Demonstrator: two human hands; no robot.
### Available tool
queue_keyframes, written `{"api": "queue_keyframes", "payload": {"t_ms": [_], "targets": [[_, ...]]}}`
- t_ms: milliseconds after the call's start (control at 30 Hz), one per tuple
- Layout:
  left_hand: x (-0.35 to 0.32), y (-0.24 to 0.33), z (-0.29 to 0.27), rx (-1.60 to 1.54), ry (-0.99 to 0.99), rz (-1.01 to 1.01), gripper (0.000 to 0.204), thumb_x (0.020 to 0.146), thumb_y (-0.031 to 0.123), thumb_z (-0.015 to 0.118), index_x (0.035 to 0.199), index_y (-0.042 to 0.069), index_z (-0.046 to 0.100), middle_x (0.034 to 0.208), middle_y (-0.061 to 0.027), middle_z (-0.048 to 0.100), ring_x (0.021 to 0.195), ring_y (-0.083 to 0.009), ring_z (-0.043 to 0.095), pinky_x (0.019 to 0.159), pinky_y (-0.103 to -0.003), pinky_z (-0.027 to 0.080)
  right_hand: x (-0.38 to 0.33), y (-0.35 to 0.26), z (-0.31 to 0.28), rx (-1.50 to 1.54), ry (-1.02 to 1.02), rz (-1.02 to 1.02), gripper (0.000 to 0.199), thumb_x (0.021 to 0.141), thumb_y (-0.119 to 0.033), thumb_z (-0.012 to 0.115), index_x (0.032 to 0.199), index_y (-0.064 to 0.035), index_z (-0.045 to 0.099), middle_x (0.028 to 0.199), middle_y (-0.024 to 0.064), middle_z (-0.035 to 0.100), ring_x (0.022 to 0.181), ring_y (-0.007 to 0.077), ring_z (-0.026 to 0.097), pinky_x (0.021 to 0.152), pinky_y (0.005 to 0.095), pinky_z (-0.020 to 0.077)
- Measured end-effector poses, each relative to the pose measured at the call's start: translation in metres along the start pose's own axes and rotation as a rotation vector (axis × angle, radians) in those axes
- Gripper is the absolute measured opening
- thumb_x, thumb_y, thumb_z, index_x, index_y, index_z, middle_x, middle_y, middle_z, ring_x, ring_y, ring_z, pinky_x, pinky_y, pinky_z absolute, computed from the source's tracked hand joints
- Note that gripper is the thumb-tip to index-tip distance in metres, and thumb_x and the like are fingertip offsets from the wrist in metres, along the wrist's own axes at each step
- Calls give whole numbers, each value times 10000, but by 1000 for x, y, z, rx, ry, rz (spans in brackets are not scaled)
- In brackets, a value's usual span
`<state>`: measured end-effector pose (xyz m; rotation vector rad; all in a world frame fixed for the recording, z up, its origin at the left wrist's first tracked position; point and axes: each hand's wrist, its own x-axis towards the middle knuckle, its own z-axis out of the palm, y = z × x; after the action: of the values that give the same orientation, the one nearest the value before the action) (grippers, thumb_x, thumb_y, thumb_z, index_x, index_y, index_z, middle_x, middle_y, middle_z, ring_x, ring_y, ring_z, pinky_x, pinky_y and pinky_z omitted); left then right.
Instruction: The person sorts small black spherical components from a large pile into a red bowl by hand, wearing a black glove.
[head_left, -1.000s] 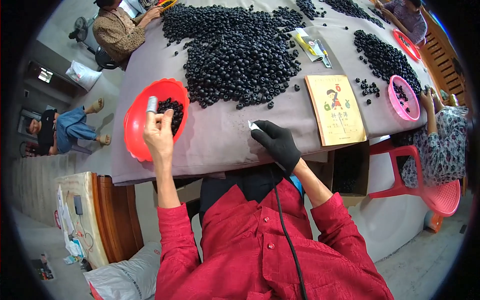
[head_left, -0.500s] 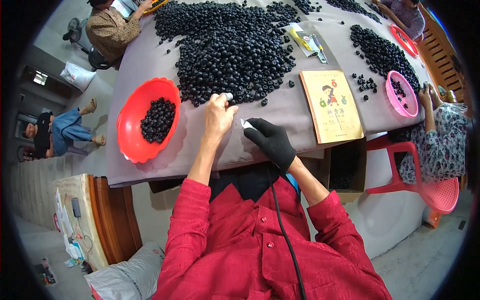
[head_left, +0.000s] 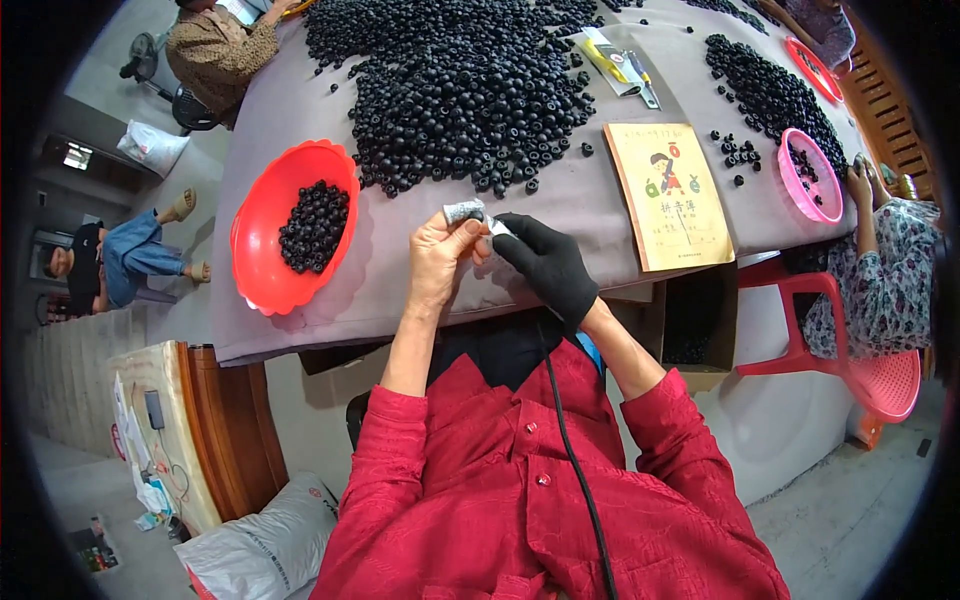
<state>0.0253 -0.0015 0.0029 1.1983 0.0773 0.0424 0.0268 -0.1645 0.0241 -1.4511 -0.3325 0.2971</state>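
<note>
My left hand (head_left: pixel 434 262) is bare, with a whitish wrap on one fingertip. Its thumb and finger pinch a small black round piece, mostly covered by the fingers. Against it comes my right hand (head_left: pixel 552 268), in a black glove with something white at its fingertips. The right fingers are closed; what they hold, if anything, is hidden. Just beyond both hands lies a large heap of black round pieces (head_left: pixel 470 120), many showing a hole. To the left stands a red scalloped basin (head_left: pixel 255 240) with more of these pieces inside.
A yellow notebook (head_left: pixel 665 200) and a packaged yellow cutter (head_left: pixel 618 65) lie to the right on the grey-covered table (head_left: pixel 390 300). Farther right are another heap (head_left: pixel 770 95), a pink basin (head_left: pixel 790 195) and a co-worker's hands (head_left: pixel 860 185). An open carton (head_left: pixel 700 320) sits below the edge.
My left hand has moved back from the heap's edge and turned toward my right hand; their fingertips now meet. The view has shifted slightly.
</note>
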Motion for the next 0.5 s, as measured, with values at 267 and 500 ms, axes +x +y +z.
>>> {"api": "queue_keyframes", "payload": {"t_ms": [267, 500], "targets": [[-5, -11, -2, -234, -46, -31, 183, 845, 76, 590, 1012, 4, 603, 666, -29, 570, 551, -85, 495, 505, -190, 393, -1, 5, 0, -151, -35, -58, 315, 863, -223, 566, 1099, -14, 567, 934, 111, 642, 821, 133, 608, 733, 273, 471], [-7, -13, -4, -258, -60, -41, 179, 848, 83, 588, 1010, 8, 603, 685, -13, 571, 561, -67, 485, 512, -184, 387, 0, 6, -1, -216, -72, -62, 313, 860, -158, 585, 1129, 0, 556, 953, 43, 631, 867, 73, 543, 773, 239, 448]]}}
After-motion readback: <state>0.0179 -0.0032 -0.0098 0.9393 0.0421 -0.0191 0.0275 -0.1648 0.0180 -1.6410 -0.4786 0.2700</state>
